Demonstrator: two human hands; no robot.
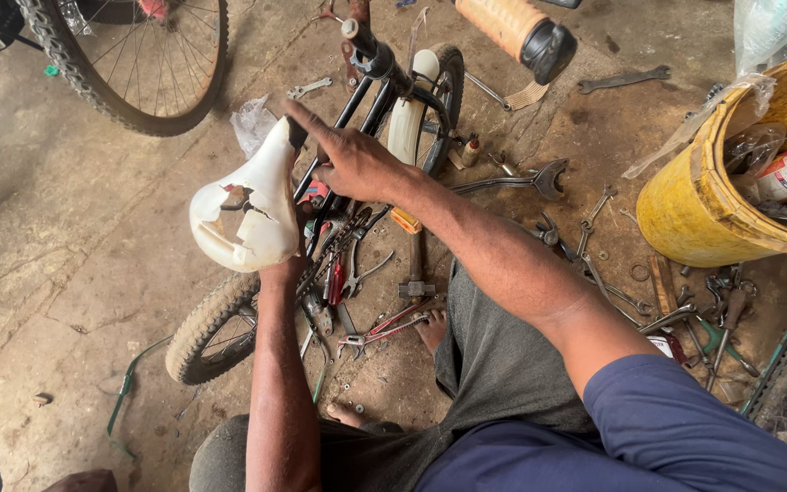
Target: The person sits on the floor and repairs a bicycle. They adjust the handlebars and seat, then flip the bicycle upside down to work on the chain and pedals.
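Gripping from below, the left hand (282,270) held a cracked white bicycle saddle (248,208), its fingers closed around the underside so that only the wrist and a little of the hand showed beneath the shell. The saddle sat at about nine o'clock from the middle of the view, tilted, with broken plastic pieces lifted along its lower face. The right hand (350,164) rested at the saddle's three o'clock edge, index finger stretched toward eleven o'clock along the top of the shell and the other fingers curled loosely by the black bicycle frame (368,100); it touched the saddle, but I could not tell whether it truly clasped anything. Below the saddle, at seven o'clock, a small muddy knobby wheel (211,330) lay on the concrete floor (66,255). A white mudguard (409,114) curved over a second small wheel at twelve o'clock. Pliers with red handles (384,330) lay near six o'clock, beside a bare foot (432,330). Spanners (626,79) were scattered from one to four o'clock, close to a yellow bucket (685,200) at three o'clock. A larger spoked wheel (138,55) stood at eleven o'clock.
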